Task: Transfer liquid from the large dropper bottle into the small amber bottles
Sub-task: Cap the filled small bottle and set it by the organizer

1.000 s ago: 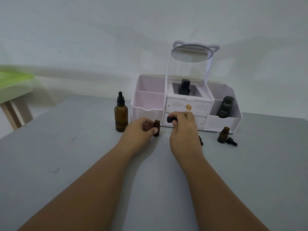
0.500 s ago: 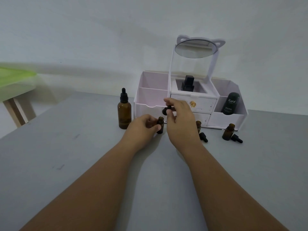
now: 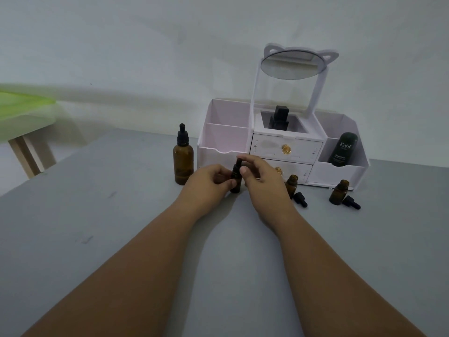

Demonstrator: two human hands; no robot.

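Note:
A large amber dropper bottle (image 3: 183, 164) with a black dropper cap stands upright on the grey table (image 3: 97, 239), left of my hands. My left hand (image 3: 206, 183) grips a small amber bottle (image 3: 235, 183) that stands on the table. My right hand (image 3: 262, 176) pinches the black dropper cap (image 3: 238, 164) sitting on top of that bottle. Two more small amber bottles (image 3: 291, 184) (image 3: 339, 192) stand uncapped to the right, each with its black dropper cap (image 3: 300, 199) (image 3: 351, 202) lying beside it.
A white organiser (image 3: 226, 142) with drawers and a cat-ear mirror (image 3: 290, 64) stands right behind my hands. It holds a dark Kahf bottle (image 3: 343, 149) and a black bottle (image 3: 279, 121). A green-topped table (image 3: 21, 108) is at the far left.
My right hand has lowered the black dropper cap from above onto the small bottle my left hand holds. The camera view has shifted slightly left.

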